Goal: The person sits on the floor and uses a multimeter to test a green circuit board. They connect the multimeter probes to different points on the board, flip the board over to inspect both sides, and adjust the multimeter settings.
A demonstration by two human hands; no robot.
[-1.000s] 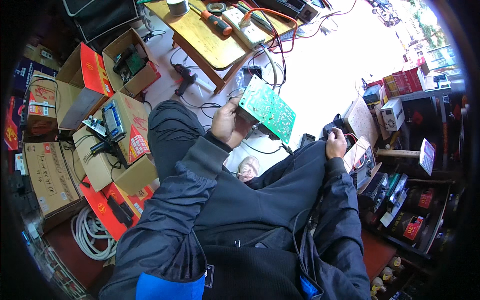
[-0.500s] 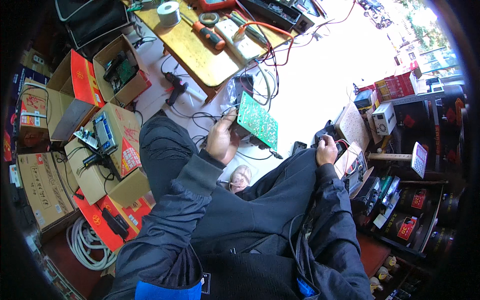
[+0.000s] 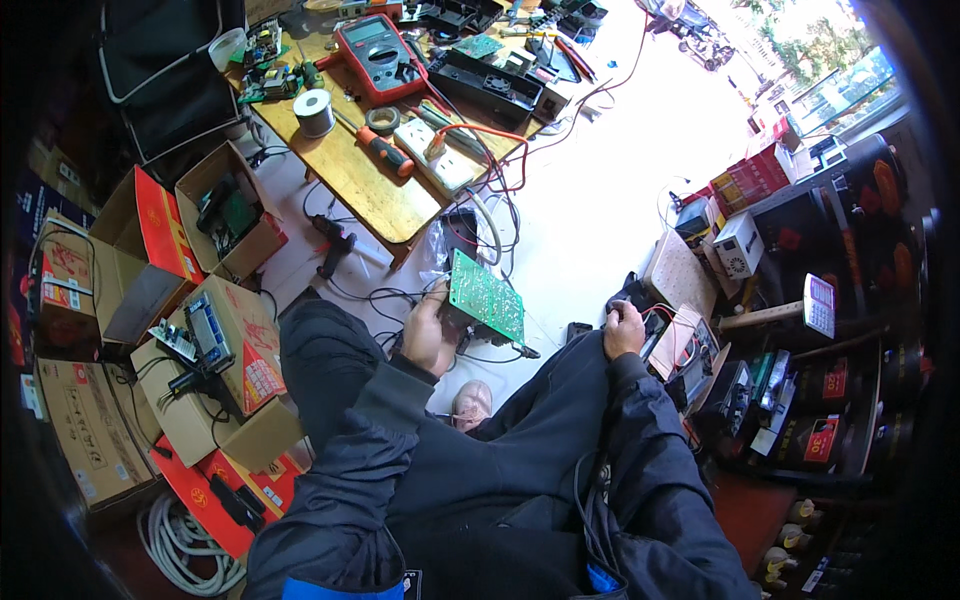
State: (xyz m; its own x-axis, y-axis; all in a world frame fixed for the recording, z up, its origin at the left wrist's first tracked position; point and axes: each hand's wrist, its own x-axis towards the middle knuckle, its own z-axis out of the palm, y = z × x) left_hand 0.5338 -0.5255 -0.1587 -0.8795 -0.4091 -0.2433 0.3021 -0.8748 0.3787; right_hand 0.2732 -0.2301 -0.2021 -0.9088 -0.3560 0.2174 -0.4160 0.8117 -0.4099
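The left hand (image 3: 426, 335) is pinching the green rectangular circuit board (image 3: 487, 297) by its left edge between the dark-trousered knees (image 3: 330, 335), probably keeping its soldered face visible; the right hand (image 3: 624, 331) is resting loosely curled, its contents unclear.

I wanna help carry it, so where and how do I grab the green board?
Probably pinch the green board by its thin right edge, coming from the right. That edge looks free, while the left hand holds its left side. It's a flat sheet, so keep off its speckled face.
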